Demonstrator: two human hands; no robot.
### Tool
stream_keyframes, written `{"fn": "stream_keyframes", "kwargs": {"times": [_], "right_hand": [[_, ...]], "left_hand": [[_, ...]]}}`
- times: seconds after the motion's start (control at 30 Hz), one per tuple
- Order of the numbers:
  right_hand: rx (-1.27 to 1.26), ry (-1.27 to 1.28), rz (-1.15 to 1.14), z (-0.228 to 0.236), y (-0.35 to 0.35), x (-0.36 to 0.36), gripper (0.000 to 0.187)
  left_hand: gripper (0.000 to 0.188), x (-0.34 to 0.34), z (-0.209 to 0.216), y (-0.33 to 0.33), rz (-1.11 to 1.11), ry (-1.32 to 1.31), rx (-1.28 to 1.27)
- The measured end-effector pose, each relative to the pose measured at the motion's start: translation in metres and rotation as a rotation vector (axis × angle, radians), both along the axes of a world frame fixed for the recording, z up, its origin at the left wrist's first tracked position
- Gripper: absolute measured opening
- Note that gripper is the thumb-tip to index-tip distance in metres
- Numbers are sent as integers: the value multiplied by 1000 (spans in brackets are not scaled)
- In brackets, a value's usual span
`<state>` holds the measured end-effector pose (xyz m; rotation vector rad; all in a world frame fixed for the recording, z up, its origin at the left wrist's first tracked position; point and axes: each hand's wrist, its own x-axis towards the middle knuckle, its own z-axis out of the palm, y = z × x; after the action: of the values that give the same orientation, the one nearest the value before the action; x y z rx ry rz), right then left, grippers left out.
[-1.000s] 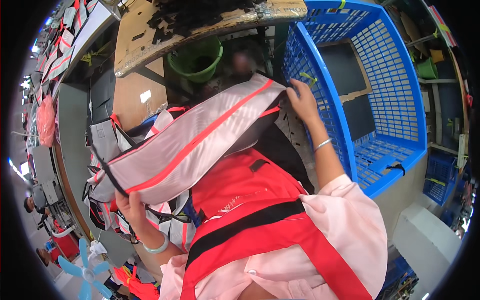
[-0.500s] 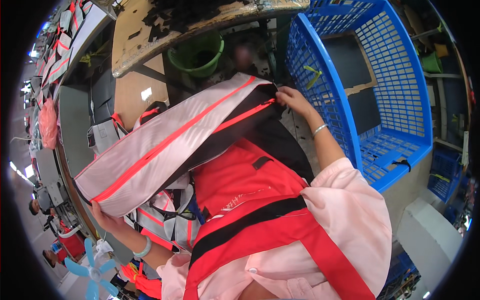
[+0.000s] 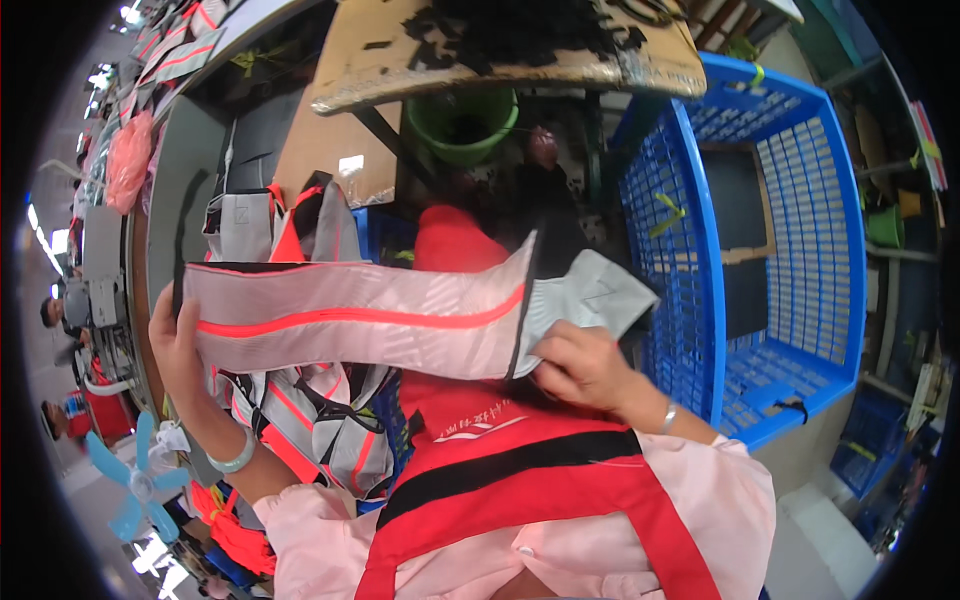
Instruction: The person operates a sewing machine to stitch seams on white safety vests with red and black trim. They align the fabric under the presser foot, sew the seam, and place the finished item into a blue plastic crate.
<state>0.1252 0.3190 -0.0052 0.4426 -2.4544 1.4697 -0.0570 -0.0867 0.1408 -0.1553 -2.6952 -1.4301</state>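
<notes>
A long grey fabric panel with an orange-red zipper-like stripe along its middle is stretched across in front of my red apron. At its left end, my left hand grips the dark edge, with the fingers partly behind the cloth. My right hand is closed on the right end, where a dark edge meets a lighter grey flap that spreads out beyond the fingers. Below the panel lies a heap of similar grey, black and red sewn pieces.
A blue plastic basket stands on its side at the right. Black fabric scraps cover part of the worktable ahead. Under it sits a green tub. More grey pieces lie at the left, and a blue fan is at lower left.
The panel has swung from a slant to nearly level. My right hand has come down and nearer to me, and a light grey flap now shows there. My left hand has risen slightly.
</notes>
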Motion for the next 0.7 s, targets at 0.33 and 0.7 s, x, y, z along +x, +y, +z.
{"fn": "stream_keyframes", "kwargs": {"times": [0.33, 0.7], "right_hand": [[44, -322, 47, -59, -46, -73, 28], [151, 531, -477, 137, 51, -152, 35]], "left_hand": [[19, -45, 49, 141, -495, 56, -107], [19, -84, 41, 247, -783, -140, 39]]}}
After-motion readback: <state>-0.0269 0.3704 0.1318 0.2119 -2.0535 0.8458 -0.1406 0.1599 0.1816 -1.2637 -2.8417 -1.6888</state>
